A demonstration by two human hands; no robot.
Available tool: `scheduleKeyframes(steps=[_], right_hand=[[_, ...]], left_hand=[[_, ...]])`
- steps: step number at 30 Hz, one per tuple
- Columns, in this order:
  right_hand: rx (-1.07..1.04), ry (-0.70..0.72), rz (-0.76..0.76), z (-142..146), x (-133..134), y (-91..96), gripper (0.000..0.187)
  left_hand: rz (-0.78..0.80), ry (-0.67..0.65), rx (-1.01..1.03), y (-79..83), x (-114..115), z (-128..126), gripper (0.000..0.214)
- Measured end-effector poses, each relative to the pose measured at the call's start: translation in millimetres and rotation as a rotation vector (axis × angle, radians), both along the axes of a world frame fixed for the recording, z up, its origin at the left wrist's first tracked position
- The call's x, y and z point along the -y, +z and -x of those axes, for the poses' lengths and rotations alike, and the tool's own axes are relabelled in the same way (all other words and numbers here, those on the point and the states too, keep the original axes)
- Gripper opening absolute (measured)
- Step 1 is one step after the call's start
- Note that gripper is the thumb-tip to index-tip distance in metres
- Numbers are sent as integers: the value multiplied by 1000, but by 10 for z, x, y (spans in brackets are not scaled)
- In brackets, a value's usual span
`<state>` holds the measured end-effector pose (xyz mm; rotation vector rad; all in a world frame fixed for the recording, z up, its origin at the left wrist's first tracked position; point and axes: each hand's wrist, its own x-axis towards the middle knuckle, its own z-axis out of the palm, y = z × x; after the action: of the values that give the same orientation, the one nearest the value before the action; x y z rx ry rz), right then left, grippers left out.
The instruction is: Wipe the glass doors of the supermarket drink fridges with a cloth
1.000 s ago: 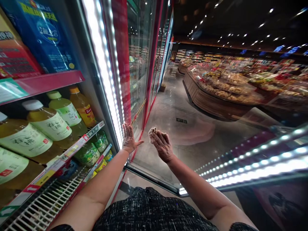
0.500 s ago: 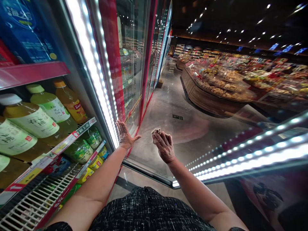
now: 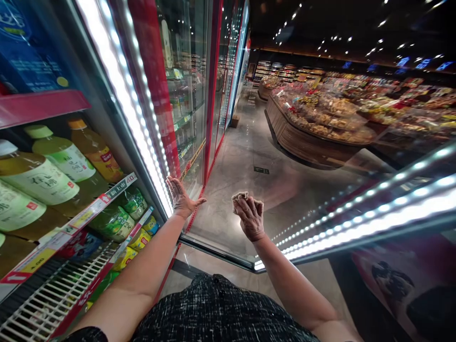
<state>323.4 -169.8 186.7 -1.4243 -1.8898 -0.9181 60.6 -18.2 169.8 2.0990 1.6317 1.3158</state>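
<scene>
- My right hand (image 3: 252, 219) is holding a bunched cloth (image 3: 237, 199), fingers clamped on it, probably for pressing against the glass door (image 3: 219, 240).
- Cloth is sitting mid-door; my fingers are hiding most of it, so true contact is unclear.
- My left hand (image 3: 182, 200) is holding nothing, fingers wide apart beside the light strip (image 3: 123, 88), maybe bracing; can't tell if touching.
- Bottles (image 3: 46, 178) at left are running off frame.

I watched the right hand (image 3: 253, 222) slide its cloth (image 3: 238, 200) toward three o'clock, nearer the four-o'clock light strip (image 3: 356, 238), away from the left hand (image 3: 182, 203).
</scene>
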Motion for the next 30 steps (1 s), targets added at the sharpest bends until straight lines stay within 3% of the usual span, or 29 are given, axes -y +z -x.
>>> scheduleKeyframes(steps=[4, 9, 17, 25, 27, 30], right_hand=[[23, -21, -58, -114, 68, -156, 53], [73, 1, 29, -216, 213, -435, 48], [-65, -148, 16, -440, 170, -376, 61], [-113, -223, 77, -575, 360, -938, 53], [-128, -255, 64, -618, 370, -937, 55], [-210, -324, -20, -731, 287, -748, 62]], left_hand=[[18, 34, 16, 16, 11, -63, 168], [43, 44, 70, 73, 35, -89, 168], [56, 59, 35, 108, 47, -111, 164], [74, 93, -2, 73, 38, -160, 162], [74, 86, 5, 63, 33, -174, 161], [75, 78, 8, 48, 28, -191, 159]])
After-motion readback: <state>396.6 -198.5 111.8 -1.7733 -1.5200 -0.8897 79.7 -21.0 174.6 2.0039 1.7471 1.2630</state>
